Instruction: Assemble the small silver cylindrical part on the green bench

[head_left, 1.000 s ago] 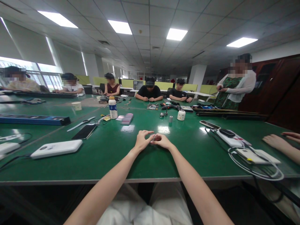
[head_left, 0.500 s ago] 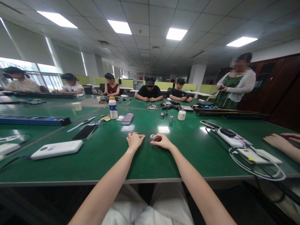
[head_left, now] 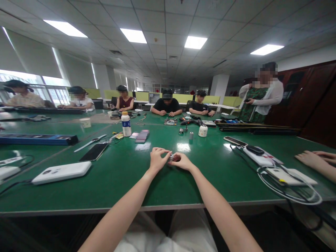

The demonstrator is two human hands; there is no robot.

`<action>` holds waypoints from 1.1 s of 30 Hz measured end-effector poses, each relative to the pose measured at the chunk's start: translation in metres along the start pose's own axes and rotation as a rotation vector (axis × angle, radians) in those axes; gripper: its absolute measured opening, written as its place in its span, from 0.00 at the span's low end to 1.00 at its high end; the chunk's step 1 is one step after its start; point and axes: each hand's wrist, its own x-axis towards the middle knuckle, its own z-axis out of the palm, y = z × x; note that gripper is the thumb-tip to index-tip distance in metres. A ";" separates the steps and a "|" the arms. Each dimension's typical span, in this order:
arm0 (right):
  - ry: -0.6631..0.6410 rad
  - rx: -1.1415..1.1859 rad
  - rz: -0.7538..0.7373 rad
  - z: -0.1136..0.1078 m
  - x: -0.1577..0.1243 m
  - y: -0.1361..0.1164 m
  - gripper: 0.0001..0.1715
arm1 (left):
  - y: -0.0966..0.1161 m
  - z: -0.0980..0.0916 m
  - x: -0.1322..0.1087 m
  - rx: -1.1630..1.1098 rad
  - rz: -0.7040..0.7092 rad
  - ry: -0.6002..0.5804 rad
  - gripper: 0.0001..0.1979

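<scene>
A small silvery metal cylinder (head_left: 171, 158) stands on the green table in front of me. My right hand (head_left: 184, 162) is closed round its right side, thumb and fingers gripping it. At its top edge, the thumb and forefinger of my left hand (head_left: 159, 160) come together in a pinch. Whatever lies between those left fingertips is too small to make out. Farther off, another metal cylinder (head_left: 191, 135) stands upright beside a white rounded jar (head_left: 203, 131). Small dark metal parts (head_left: 181, 131) lie to the left of that cylinder.
A white power bank (head_left: 62, 172) and a black phone (head_left: 93, 152) lie to my left. A bottle (head_left: 126, 126) stands ahead. To my right are cabled devices (head_left: 291, 175) and another person's hands (head_left: 312, 158). Several people sit across the table; one person stands at right.
My left hand has moved right, from beside the small metal cylinder to its top, and its fingertips have come together there. My right hand keeps its hold. The view has shifted slightly.
</scene>
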 end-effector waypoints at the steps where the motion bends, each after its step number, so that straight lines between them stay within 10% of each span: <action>1: -0.001 0.001 0.000 0.000 0.000 0.000 0.26 | 0.000 0.000 0.000 -0.009 0.003 -0.003 0.08; 20: -0.017 0.002 0.007 -0.002 0.000 0.000 0.25 | 0.006 0.001 -0.003 -0.170 0.006 -0.089 0.17; 33: -0.010 -0.040 0.019 -0.002 -0.002 -0.003 0.25 | -0.025 -0.003 0.003 0.042 -0.269 -0.089 0.18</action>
